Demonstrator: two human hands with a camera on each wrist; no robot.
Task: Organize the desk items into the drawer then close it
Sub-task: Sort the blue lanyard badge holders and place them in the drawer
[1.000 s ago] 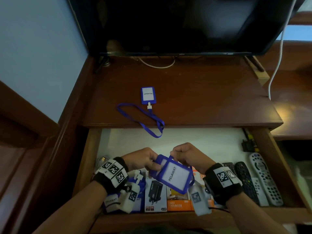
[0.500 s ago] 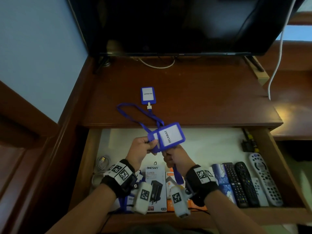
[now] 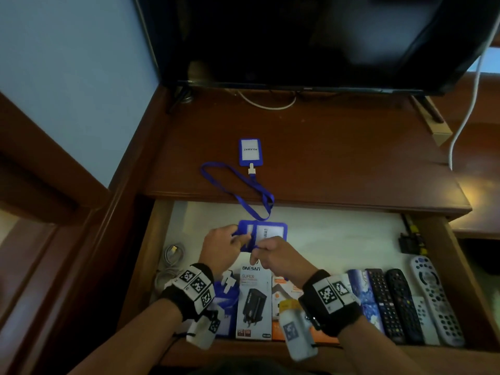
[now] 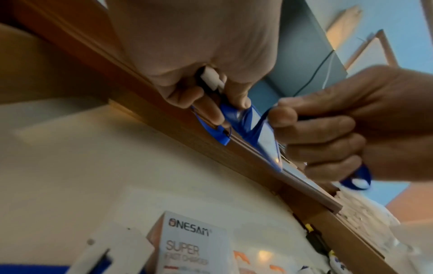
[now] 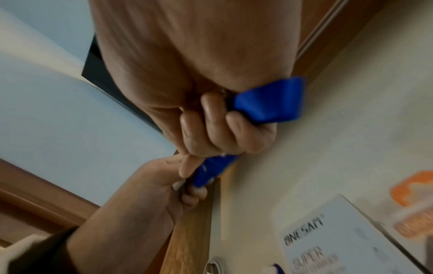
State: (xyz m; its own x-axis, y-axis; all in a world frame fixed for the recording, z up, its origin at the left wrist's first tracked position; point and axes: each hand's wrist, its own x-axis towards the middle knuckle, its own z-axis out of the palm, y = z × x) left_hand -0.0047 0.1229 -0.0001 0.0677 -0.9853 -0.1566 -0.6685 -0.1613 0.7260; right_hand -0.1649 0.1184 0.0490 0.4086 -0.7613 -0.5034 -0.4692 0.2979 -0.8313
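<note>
Left hand (image 3: pixel 224 246) pinches blue badge holder (image 3: pixel 270 234) at its clip end, above open drawer (image 3: pixel 338 234). Right hand (image 3: pixel 278 255) fist-grips its blue lanyard (image 5: pixel 269 100). Second badge holder (image 3: pixel 249 152) on desk (image 3: pixel 338 158).

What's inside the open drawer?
Inside the drawer: remotes, an ONESAM charger box, a white cable. Hands and arms cover other boxes; I can't see those fully.

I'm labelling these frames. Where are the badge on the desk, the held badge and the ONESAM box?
badge on the desk (image 3: pixel 249 149), head view, white card.
held badge (image 3: pixel 267 234), head view, card window.
ONESAM box (image 3: pixel 253 301), head view, front face.
</note>
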